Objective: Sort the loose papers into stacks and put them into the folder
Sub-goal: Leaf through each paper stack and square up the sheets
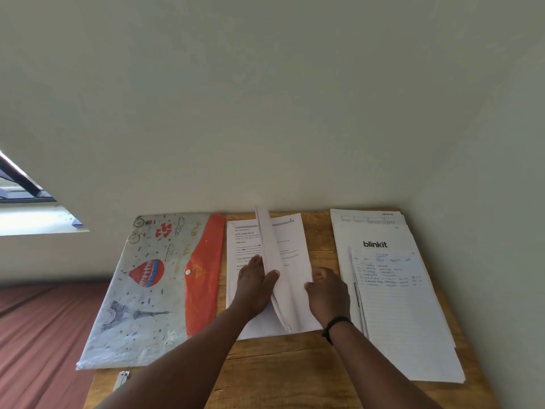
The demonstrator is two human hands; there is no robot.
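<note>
Watching my two forearms reach out over the wooden surface (295, 367), I've got both hands in the middle stack of printed papers (290, 305). My left hand (255, 286) has its grip curled round a lifted bundle of sheets (269, 252), thumb over the near edge, holding it up on its side. My right hand (328, 290) rests on the sheets beneath; its fingers are bent, but I can't tell whether they pinch a page. Just right sits the second stack (413, 335), lined handwritten pages over a blinkit sheet. Left lies the folder (153, 290), patterned, orange flap buttoned shut. Risk, as I judge it: the raised bundle fans out and slips if my thumb eases, muddling the order. And that folder needs opening before anything goes in.
</note>
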